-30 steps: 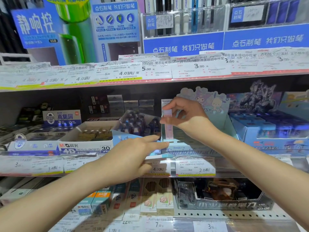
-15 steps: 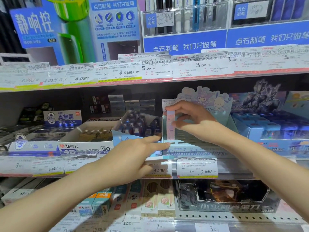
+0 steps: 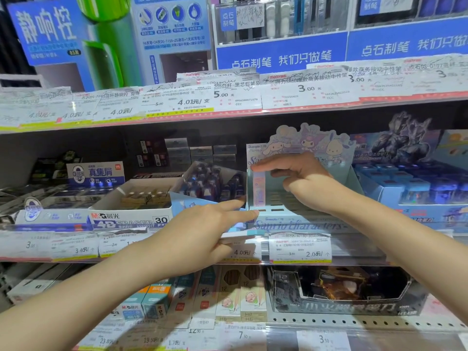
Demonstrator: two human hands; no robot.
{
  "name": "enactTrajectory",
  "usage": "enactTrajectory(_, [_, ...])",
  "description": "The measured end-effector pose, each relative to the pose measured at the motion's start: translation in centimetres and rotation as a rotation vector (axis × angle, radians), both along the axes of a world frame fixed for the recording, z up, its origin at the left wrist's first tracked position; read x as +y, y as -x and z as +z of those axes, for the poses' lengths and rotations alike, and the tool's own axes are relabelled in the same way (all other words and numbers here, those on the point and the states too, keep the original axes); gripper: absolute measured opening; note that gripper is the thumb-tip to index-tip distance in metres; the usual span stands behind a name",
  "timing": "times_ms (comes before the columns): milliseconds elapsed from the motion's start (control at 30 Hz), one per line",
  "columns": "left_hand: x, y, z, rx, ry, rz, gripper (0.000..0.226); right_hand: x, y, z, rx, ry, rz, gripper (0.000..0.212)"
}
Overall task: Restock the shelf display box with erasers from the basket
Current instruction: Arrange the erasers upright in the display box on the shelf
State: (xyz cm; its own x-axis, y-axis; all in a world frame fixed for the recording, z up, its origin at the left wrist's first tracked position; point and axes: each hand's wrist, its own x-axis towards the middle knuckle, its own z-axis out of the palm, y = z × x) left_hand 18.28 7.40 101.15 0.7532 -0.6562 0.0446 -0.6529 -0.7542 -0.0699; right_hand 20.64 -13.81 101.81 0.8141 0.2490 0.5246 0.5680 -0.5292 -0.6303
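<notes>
Left hand [image 3: 202, 231] hiding held erasers [image 3: 243, 234]

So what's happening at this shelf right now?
A person is restocking a pale blue cartoon-character display box on the middle shelf. The right hand pinches the top of a slim pink eraser, standing it upright in the box's far-left slot. The left hand holds more flat packs just in front of the box, index finger extended toward its front edge. The other slots visible in the box look unfilled. No basket is in view.
</notes>
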Motion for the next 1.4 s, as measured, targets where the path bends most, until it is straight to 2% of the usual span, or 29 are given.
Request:
enactTrajectory(100, [0.1, 0.2, 0.1, -0.013, 0.0, -0.007, 0.063, -0.1, 0.1, -0.1, -0.002, 0.034, -0.015, 0.062])
enactTrajectory(200, [0.1, 0.3, 0.1, -0.018, 0.002, -0.016, 0.064, -0.1, 0.0, -0.1, 0.01, 0.003, 0.004, 0.055])
enactTrajectory(667, [0.2, 0.2, 0.4, -0.033, 0.007, -0.055, 0.064, -0.3, -0.5, -0.1, 0.076, -0.071, 0.155, 0.051])
enactTrajectory(800, [0.0, 0.6, 0.5, -0.05, 0.057, -0.067, 0.058, -0.7, -0.4, 0.6, 0.137, -0.109, 0.175, 0.06])
enactTrajectory(867, [0.3, 0.8, 0.1, -0.089, 0.177, -0.091, 0.055, -0.7, 0.0, 0.6, 0.134, -0.135, 0.171, 0.06])
enactTrajectory(933, [0.8, 0.4, -0.4, -0.131, 0.368, -0.177, 0.047, -0.7, 1.0, 0.5, 0.053, -0.133, 0.076, 0.054])
enactTrajectory(1000, [0.9, 0.3, -0.7, -0.137, 0.538, -0.221, 0.025, -0.2, 2.5, 0.5, -0.032, -0.13, 0.007, 0.047])
enactTrajectory(1033, [0.7, 0.4, -0.7, -0.101, 0.622, -0.203, 0.011, 0.1, 3.2, 0.5, -0.051, -0.14, 0.012, 0.043])
enactTrajectory(1067, [0.4, 0.8, -0.5, -0.027, 0.711, -0.156, 0.009, 0.5, 4.1, 0.6, -0.054, -0.149, 0.033, 0.038])
enactTrajectory(1167, [-0.5, 1.8, 0.0, 0.316, 0.955, -0.063, 0.022, 1.9, 6.0, 1.0, -0.004, -0.121, 0.08, 0.023])
enactTrajectory(1267, [-0.8, 2.0, 0.1, 0.6, 1.079, -0.052, 0.016, 3.3, 7.2, 1.3, 0.049, -0.109, 0.096, 0.007])
enactTrajectory(1333, [-0.9, 2.1, 0.1, 0.725, 1.1, -0.055, 0.012, 3.9, 7.5, 1.3, 0.083, -0.178, 0.08, 0.015])
enactTrajectory(1400, [-1.0, 2.2, -0.1, 0.793, 1.077, -0.076, 0.023, 4.3, 7.4, 1.3, 0.108, -0.223, 0.073, 0.022])
